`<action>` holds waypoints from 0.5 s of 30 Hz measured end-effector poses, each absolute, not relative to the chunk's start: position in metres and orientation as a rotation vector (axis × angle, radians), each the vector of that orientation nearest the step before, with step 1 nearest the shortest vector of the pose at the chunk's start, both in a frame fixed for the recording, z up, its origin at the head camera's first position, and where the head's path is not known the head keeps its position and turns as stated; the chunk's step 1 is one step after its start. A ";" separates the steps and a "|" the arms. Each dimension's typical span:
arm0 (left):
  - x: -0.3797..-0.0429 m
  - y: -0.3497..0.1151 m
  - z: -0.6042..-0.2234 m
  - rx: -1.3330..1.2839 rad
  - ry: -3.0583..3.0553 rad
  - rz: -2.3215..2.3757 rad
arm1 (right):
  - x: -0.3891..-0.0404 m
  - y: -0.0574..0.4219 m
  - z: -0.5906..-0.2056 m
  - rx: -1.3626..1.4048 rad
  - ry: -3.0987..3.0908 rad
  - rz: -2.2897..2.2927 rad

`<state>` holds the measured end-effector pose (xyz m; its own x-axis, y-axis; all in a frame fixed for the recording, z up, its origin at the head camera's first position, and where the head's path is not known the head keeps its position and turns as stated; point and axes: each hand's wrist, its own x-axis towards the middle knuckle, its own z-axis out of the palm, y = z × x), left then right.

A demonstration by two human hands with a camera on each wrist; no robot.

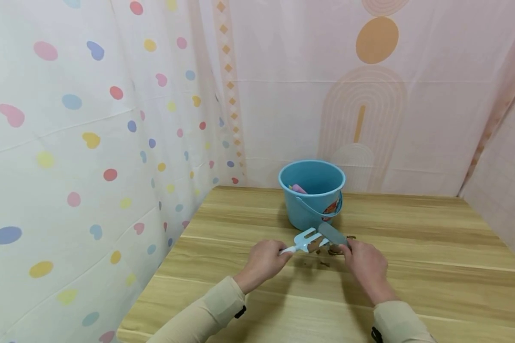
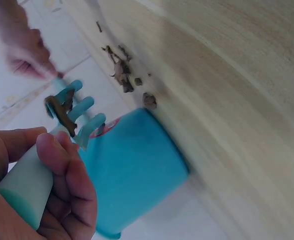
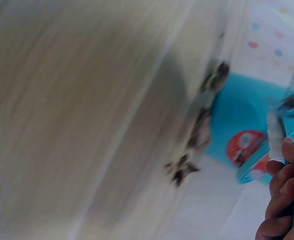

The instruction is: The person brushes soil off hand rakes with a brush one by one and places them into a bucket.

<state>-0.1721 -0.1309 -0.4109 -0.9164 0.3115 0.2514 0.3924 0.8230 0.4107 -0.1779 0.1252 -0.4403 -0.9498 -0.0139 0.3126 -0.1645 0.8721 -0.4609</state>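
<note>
My left hand (image 1: 262,263) grips the handle of a pale blue toy garden fork (image 1: 301,242), tines pointing right. Brown clumps (image 2: 62,117) cling to the tines, as the left wrist view shows. In my right hand (image 1: 366,267) is a grey-blue brush (image 1: 332,233); its white bristles (image 3: 275,135) show in the right wrist view. The brush head overlaps the fork's tines in the head view. Both tools are above the table, just in front of a blue bucket (image 1: 304,214). Brown bits (image 2: 121,72) lie scattered on the wood below them.
The wood-grain table (image 1: 433,238) reaches back to patterned curtains (image 1: 274,119). The bucket has a handle hanging down its front and a red sticker (image 1: 331,207). A pink item (image 1: 298,189) shows inside it. A dotted curtain (image 1: 90,200) hangs along the left side.
</note>
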 end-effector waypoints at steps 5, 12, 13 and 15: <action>-0.174 -0.133 -0.408 -0.553 -2.819 -0.636 | -0.178 0.138 -0.440 0.075 -2.780 0.725; -0.179 -0.132 -0.409 -0.498 -2.838 -0.536 | -0.174 0.126 -0.422 0.186 -2.772 0.770; -0.179 -0.132 -0.410 -0.491 -2.839 -0.533 | -0.172 0.123 -0.421 0.222 -2.771 0.775; -0.181 -0.131 -0.410 -0.482 -2.838 -0.528 | -0.170 0.118 -0.420 0.280 -2.760 0.747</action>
<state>-0.1805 -0.1315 -0.4100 -0.9234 0.2773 0.2652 0.3541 0.8821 0.3106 -0.1696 0.1185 -0.4205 -0.9456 -0.1150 0.3044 -0.2529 0.8485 -0.4649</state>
